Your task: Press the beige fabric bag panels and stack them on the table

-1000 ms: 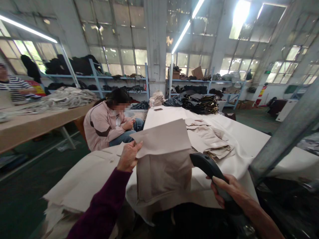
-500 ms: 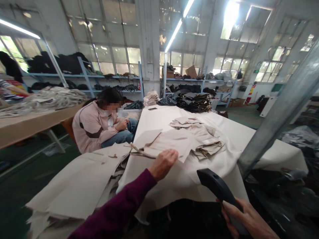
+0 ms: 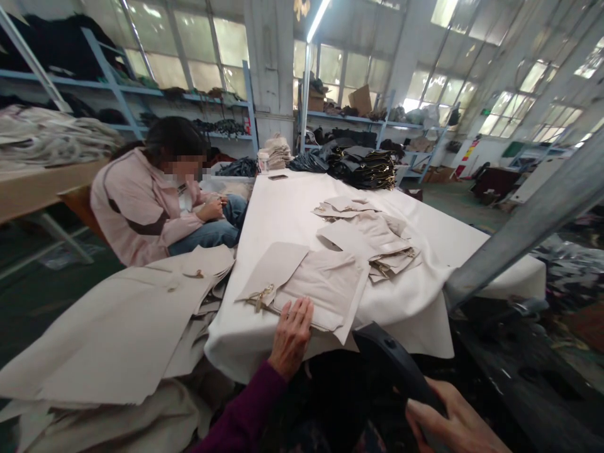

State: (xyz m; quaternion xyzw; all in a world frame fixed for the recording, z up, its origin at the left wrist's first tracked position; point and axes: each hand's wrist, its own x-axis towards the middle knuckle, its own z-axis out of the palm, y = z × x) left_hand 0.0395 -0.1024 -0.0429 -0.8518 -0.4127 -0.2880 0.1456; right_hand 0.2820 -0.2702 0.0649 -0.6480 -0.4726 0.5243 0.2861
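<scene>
My left hand [image 3: 293,336], in a purple sleeve, lies flat on the near edge of a beige bag piece [image 3: 325,283] with its fingers stretched out. The piece has a flap on its left and a brass-coloured metal fitting [image 3: 264,297] beside the hand. My right hand [image 3: 448,412] is wrapped round the grip of a black handheld tool with a long curved body [image 3: 394,358]; I cannot make out its kind. The tool's front end is just off the near table edge, right of the bag piece. A pile of similar beige pieces [image 3: 377,239] lies behind.
The white-covered table [image 3: 287,214] holds a black stack [image 3: 365,167] and a phone [image 3: 278,177] at the far end. Large beige panels [image 3: 127,321] are heaped at left. A seated person [image 3: 141,201] is beyond them. A metal post [image 3: 509,242] slants at right.
My left hand has come down from above the bag piece and now lies flat on it, fingers spread. The bag piece lies flatter and nearer. The view has tilted down; the black tool stays in my right hand.
</scene>
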